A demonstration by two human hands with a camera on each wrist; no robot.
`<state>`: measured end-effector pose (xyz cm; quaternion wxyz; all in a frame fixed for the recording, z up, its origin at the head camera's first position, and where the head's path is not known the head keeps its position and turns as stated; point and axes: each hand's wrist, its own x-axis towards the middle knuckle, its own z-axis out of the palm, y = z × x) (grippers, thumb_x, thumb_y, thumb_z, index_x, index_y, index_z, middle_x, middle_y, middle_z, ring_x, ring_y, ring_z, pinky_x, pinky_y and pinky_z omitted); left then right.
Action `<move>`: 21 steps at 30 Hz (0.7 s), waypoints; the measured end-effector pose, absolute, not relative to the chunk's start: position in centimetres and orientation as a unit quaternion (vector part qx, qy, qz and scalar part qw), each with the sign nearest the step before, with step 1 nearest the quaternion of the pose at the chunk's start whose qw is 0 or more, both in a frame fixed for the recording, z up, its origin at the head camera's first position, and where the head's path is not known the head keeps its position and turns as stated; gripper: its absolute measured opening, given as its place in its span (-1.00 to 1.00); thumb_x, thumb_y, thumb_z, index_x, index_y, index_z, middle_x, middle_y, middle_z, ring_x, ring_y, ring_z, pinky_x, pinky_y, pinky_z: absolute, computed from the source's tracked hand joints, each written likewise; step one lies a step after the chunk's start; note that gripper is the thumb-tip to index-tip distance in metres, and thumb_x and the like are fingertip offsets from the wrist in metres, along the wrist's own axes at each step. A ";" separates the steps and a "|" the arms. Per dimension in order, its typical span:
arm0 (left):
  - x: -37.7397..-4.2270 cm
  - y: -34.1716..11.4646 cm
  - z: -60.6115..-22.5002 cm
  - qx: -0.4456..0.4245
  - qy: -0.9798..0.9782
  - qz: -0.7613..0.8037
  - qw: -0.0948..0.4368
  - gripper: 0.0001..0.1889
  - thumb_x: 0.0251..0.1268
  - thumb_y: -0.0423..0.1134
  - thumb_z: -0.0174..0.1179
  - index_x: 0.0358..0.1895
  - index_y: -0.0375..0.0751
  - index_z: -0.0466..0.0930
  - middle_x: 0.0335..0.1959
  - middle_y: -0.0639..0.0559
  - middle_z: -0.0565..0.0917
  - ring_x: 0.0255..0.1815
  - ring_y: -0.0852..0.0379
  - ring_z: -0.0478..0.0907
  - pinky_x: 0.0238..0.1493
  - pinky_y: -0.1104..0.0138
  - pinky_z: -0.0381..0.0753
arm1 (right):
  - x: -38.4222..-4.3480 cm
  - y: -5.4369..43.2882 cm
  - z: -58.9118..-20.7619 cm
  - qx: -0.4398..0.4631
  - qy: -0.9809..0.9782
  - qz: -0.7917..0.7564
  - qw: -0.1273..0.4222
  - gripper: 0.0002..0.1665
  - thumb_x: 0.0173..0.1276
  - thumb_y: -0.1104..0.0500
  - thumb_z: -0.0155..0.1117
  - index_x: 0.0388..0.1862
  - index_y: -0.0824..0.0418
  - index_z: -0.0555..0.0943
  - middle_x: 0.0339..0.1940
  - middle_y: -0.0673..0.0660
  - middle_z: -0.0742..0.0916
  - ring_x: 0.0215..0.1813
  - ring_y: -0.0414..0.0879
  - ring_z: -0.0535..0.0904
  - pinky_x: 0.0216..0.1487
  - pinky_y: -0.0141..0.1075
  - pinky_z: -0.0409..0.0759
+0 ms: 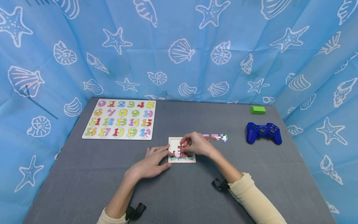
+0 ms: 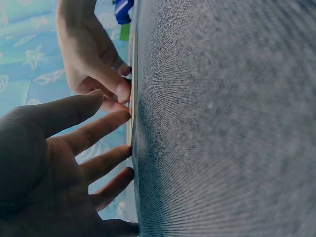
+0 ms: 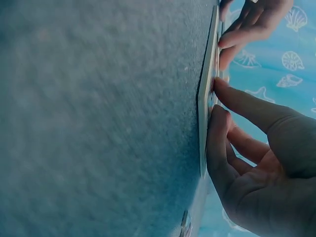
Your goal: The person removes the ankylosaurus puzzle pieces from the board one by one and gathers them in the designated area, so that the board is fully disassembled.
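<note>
A small square wooden jigsaw tray (image 1: 174,142) lies mid-table with several picture pieces fitted along its lower part. My right hand (image 1: 196,144) bends over it from the right, thumb and fingertips pinching a reddish-brown jigsaw piece (image 1: 180,149) low in the tray. From the left, my left hand (image 1: 151,162) spreads its fairly straight fingers, the tips touching the tray's left side. The left wrist view shows this hand (image 2: 54,163) with its fingers apart. In the right wrist view, the right hand's fingertips (image 3: 215,116) meet the tray surface and largely hide the piece.
A row of loose jigsaw pieces (image 1: 214,137) lies right of the tray, partly behind my right hand. A number board (image 1: 118,119) is at the back left. A blue game controller (image 1: 263,133) and a green block (image 1: 258,110) sit at the right.
</note>
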<state>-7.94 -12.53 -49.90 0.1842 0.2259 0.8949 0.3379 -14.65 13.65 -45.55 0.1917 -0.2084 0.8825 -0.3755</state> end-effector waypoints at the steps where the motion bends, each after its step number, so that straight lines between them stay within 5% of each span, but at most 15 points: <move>1: -7.9 -12.5 -49.9 0.226 0.895 0.337 0.184 -0.59 0.63 0.05 0.25 0.43 0.22 0.60 0.81 0.08 0.18 0.78 -0.24 0.12 0.66 -0.56 -0.28 | -14.7 13.6 -45.5 -0.206 0.884 -0.372 0.192 -0.77 0.29 0.22 0.67 -0.14 0.27 0.81 -0.40 0.02 0.76 -0.40 -0.28 0.56 -0.33 -0.46 0.53; 21: -7.9 -12.5 -49.9 0.223 0.892 0.346 0.185 -0.62 0.63 0.03 0.26 0.41 0.22 0.62 0.81 0.08 0.19 0.78 -0.25 0.12 0.66 -0.56 -0.30 | -14.8 13.2 -45.2 -0.200 0.897 -0.338 0.206 -0.70 0.27 0.19 0.69 -0.16 0.26 0.74 -0.39 0.00 0.68 -0.34 -0.25 0.52 -0.29 -0.43 0.49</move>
